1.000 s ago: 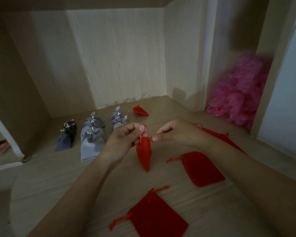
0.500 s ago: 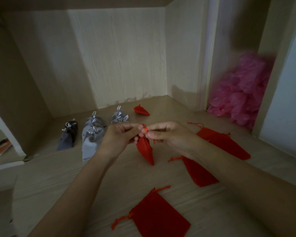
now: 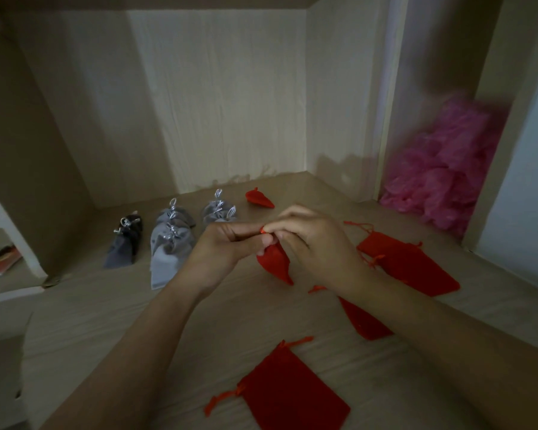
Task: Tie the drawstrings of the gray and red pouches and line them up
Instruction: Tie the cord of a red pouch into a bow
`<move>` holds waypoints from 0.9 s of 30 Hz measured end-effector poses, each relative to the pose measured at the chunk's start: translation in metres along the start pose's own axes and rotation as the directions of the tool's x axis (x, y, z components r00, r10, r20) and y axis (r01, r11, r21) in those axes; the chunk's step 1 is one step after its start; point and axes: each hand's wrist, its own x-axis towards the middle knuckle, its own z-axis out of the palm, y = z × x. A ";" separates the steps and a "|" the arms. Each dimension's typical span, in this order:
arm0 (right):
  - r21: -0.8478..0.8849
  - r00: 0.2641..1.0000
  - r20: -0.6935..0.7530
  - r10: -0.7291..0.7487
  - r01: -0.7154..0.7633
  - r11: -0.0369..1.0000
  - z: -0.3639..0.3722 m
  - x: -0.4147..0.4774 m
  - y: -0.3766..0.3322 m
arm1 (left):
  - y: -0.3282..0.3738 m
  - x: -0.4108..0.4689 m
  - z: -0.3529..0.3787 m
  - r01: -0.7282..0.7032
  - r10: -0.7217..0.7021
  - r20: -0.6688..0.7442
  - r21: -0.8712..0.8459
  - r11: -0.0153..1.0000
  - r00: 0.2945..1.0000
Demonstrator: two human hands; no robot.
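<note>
One red pouch (image 3: pixel 276 263) is held just above the middle of the shelf board (image 3: pixel 106 321), hung point-down from its gathered neck. The left hand (image 3: pixel 224 249) and right hand (image 3: pixel 314 246) are brought together, touching. Both are pinched on that neck, where a bit of drawstring (image 3: pixel 262 231) is seen between the fingertips.

The pouch is judged to be light, soft and limp, so little force should be needed. The thin cord is likely to slip and is best taken close to the neck, with the cloth pinned under a thumb while the knot is drawn tight.

Toward the back edge, a tied red pouch (image 3: pixel 259 198) is laid just beside the gray pouches (image 3: pixel 171 243), and a darker pouch (image 3: pixel 126 240) is set at the left end of that line. Three flat red pouches (image 3: pixel 292 395) are left untied: one near the front edge, one toward the right edge, and one partly hidden under the right forearm. The path to the line is not judged to be blocked. A pink plastic heap (image 3: pixel 441 181) is piled beyond the right-hand partition, well apart.
</note>
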 end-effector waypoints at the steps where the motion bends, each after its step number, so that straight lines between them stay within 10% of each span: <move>1: -0.014 1.000 -0.002 -0.021 0.020 1.000 -0.001 0.001 -0.002 | 0.000 0.000 0.002 -0.020 0.019 -0.032 -0.025 0.999 0.999; 15: 0.102 0.983 -0.137 0.121 -0.107 0.989 -0.006 0.007 -0.010 | -0.001 0.002 0.013 -0.210 0.216 -0.158 0.057 0.976 0.964; 27: 0.470 0.861 0.311 0.401 -0.506 0.723 -0.019 0.013 -0.006 | -0.005 0.004 0.012 -0.249 0.253 -0.023 0.095 0.964 0.967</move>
